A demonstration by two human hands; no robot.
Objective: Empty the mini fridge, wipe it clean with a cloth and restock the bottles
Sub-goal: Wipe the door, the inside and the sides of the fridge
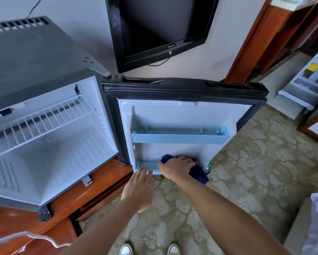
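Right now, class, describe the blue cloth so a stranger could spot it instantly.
Find the open fridge door. Follow it down to the lower door shelf. There the right hand grips the cloth, the only dark blue thing against pale plastic.

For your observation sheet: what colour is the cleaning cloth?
Dark blue; the cloth shows best in the head view.

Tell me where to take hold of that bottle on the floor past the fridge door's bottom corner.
Take the bottle by its neck just under the green cap, coming down from above. It stands upright on the carpet with only its top showing; the blue cloth under the right hand and the fridge door seem to block a lower side grip.
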